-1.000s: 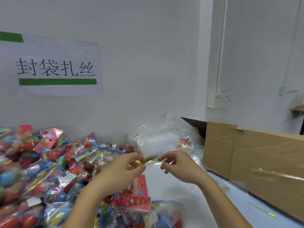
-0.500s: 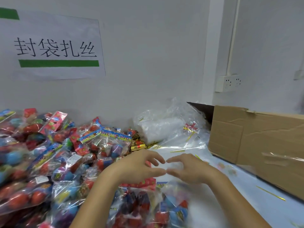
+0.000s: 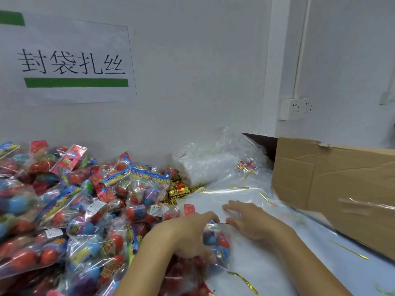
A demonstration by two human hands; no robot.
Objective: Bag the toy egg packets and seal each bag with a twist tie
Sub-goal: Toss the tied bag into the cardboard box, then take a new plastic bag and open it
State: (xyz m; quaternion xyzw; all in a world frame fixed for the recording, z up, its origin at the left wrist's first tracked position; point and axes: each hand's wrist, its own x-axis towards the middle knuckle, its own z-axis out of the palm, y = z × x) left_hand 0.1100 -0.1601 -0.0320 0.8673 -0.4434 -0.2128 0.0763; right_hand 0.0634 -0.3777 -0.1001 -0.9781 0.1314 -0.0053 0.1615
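Near the front edge of the desk [image 3: 267, 278], just right of the heap of toy egg packets [image 3: 70, 210], our left hand [image 3: 188, 238] now curls over the bag [image 3: 215, 242] of eggs, while our right hand [image 3: 252, 223] rests beside its neck with fingers loosely spread; a gold twist tie [image 3: 223, 223] shows between the two hands, though we cannot tell whether either pinches it. A second ago both hands were raised, stretching a tie between pinched fingertips, so we judge the tie has been brought down to the bag's neck and the twisting is about to start.
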